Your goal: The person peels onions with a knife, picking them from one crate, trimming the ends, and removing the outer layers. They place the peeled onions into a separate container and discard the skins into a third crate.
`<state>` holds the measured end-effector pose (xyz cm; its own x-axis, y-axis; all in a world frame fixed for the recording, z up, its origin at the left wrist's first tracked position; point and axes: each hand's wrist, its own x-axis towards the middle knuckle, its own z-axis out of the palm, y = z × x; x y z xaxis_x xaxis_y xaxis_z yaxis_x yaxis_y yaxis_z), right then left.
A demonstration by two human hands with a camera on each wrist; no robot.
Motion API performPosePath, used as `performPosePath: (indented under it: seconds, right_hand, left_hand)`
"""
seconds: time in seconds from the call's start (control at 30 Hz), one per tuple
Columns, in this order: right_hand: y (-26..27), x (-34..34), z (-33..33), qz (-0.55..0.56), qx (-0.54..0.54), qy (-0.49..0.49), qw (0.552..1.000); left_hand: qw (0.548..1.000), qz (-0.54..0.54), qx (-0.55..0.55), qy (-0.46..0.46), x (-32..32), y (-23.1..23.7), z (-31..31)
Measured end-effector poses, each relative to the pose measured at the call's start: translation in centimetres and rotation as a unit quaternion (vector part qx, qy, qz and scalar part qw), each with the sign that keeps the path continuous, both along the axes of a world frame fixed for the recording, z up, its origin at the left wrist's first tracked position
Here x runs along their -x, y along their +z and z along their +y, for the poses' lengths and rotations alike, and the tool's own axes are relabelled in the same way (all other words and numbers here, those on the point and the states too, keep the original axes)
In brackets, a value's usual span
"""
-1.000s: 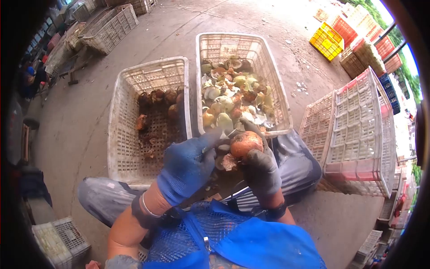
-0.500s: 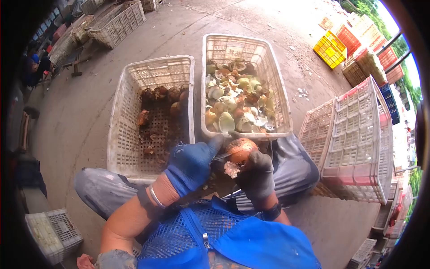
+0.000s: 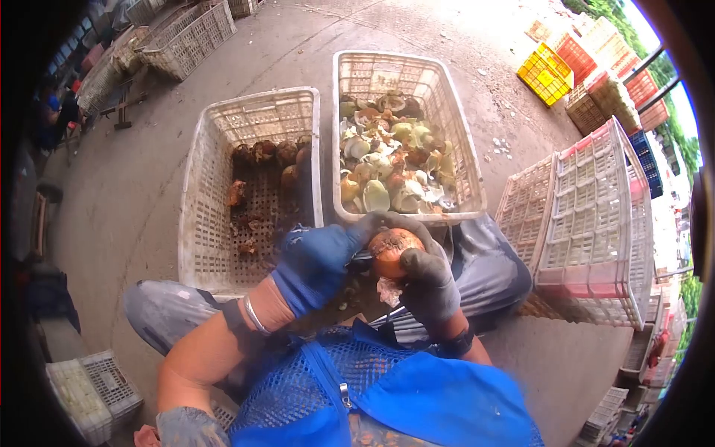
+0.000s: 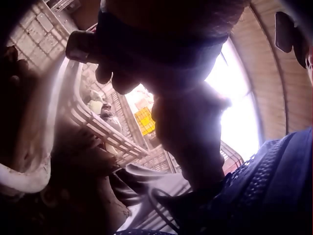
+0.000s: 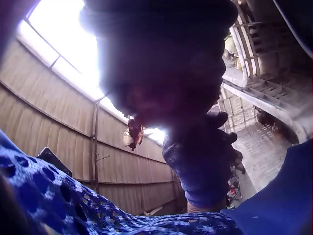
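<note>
In the head view my right hand (image 3: pixel 430 279), in a grey glove, grips an onion (image 3: pixel 392 252) with orange-brown skin and a dark top. A pale strip of peel (image 3: pixel 389 290) hangs below it, and in the right wrist view this peel (image 5: pixel 133 134) dangles against the light. My left hand (image 3: pixel 316 264), in a blue glove, is curled round a small knife, its handle hidden in the fist. The short blade (image 3: pixel 363 257) meets the onion's left side. Both wrist views show the hands mostly as dark shapes.
A white crate (image 3: pixel 477 197) of onion peels stands ahead. Left of it, another crate (image 3: pixel 190 223) holds several brown onions (image 3: pixel 287 153). Stacked crates (image 3: pixel 588 223) stand at the right, a yellow crate (image 3: pixel 546 73) farther back. My legs (image 3: pixel 175 316) lie close to the two near crates.
The knife has moved from above the onion's left side down along it. The right hand has turned the onion, and the loose peel now hangs beneath it.
</note>
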<state>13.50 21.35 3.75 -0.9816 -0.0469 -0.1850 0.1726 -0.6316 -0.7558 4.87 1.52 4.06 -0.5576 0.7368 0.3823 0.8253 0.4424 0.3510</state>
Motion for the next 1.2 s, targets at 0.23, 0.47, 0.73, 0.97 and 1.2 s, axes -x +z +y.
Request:
performPosePath:
  seconds: [0.23, 0.47, 0.73, 0.97, 1.2]
  right_hand:
    - [-1.8, 0.1, 0.8, -0.009, -0.094, -0.050, 0.994]
    - [-2.1, 1.2, 0.4, 0.025, 0.070, -0.071, 0.995]
    - [-1.4, 1.8, 0.8, 0.009, -0.082, -0.046, 0.996]
    - [-1.7, 0.1, 1.5, -0.028, -0.317, -0.097, 0.943]
    - [-1.7, 0.7, 1.1, 0.007, -0.248, -0.135, 0.959]
  left_hand:
    - [0.678, -0.724, -0.023, 0.123, 1.6, 0.6, 2.0]
    - [0.707, -0.672, -0.193, 0.108, 0.2, -1.1, 1.4]
    - [0.726, -0.639, -0.240, 0.083, -0.4, 0.4, 1.7]
    - [0.867, -0.468, -0.166, 0.046, -2.0, 1.2, 2.5]
    - [0.949, -0.299, -0.063, 0.077, -2.4, 0.8, 2.0]
